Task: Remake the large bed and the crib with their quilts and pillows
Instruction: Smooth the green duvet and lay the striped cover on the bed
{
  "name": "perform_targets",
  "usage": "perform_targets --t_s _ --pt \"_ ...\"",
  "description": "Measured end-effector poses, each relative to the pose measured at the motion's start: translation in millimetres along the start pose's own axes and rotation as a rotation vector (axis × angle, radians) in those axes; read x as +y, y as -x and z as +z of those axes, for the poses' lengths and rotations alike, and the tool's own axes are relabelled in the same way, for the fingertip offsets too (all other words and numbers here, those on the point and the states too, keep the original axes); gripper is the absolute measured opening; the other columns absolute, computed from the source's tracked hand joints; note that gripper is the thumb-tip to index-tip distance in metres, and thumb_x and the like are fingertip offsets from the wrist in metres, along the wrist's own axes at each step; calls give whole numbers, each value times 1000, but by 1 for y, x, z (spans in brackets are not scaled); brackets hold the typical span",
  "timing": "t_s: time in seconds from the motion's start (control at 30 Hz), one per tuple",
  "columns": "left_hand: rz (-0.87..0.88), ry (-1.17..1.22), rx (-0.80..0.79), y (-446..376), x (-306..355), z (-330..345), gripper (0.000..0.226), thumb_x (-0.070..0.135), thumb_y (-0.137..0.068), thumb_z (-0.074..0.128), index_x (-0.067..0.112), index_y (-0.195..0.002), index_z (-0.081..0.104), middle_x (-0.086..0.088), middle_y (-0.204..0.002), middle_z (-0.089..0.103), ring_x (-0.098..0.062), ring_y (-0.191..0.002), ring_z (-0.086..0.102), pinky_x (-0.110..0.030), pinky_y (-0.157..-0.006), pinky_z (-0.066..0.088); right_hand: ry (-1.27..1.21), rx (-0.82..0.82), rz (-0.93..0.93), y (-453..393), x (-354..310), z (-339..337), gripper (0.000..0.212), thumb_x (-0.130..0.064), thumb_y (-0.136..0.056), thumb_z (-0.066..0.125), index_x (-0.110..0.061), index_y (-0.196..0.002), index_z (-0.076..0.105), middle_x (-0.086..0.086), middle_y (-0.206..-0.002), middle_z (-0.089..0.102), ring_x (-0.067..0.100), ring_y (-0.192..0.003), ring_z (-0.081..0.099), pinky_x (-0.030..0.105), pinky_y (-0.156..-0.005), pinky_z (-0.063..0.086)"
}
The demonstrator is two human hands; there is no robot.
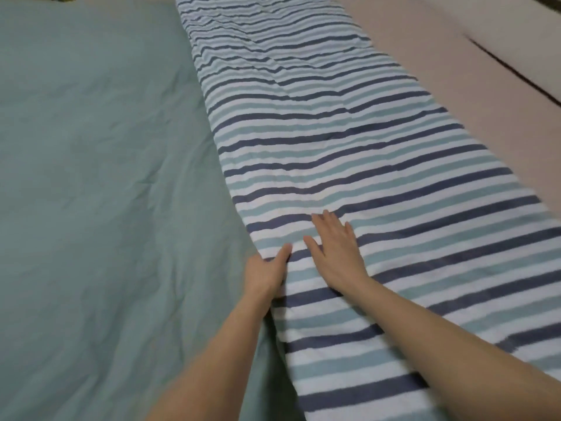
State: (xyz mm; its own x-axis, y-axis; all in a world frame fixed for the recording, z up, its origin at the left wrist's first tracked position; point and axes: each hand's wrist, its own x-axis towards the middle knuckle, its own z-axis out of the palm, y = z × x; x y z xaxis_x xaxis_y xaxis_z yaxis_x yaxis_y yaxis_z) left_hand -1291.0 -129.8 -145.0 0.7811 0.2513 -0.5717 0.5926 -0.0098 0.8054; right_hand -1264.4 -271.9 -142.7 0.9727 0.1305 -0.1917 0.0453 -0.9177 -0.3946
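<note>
While smoothing striped quilt [349, 153] on bed [91, 177], centre frame: left hand [267, 268] pinching quilt edge; right hand [337, 247] pressing flat, fingers straight. Next, likely: unfold leftward.

Striped quilt [334, 141]: navy, pale teal and white bands, folded into a long strip running from near edge to far edge. Green sheet [91, 177]: wrinkled, lying left of the quilt, touching its folded left edge. Pink surface [440, 71]: right of the quilt, with a dark seam farther right. Left hand [267, 271]: at the quilt's left edge, thumb on top, fingers hidden beneath. Right hand [334, 250]: flat on the quilt, fingers spread, just right of the left hand.
</note>
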Motion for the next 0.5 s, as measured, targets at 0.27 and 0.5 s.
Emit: perform_targets --t_s 0.27,0.5 --pt "333 188 180 69 7 -21 24 27 -90 61 10 -108 64 0 -105 67 -14 -94 62 -27 -88 47 -129 200 130 159 0 9 59 -52 -99 16 -27 -153 10 -6 -160 4 9 -147 1 32 -121 -2" --pt "-74 -22 -150 143 -67 0 40 30 -91 62 6 -122 57 -1 -119 59 -22 -110 56 -25 -87 42 -38 34 232 241 5 32 57 -49 -101 23 -24 -152 17 -2 -160 10 11 -147 6 32 -120 -3"
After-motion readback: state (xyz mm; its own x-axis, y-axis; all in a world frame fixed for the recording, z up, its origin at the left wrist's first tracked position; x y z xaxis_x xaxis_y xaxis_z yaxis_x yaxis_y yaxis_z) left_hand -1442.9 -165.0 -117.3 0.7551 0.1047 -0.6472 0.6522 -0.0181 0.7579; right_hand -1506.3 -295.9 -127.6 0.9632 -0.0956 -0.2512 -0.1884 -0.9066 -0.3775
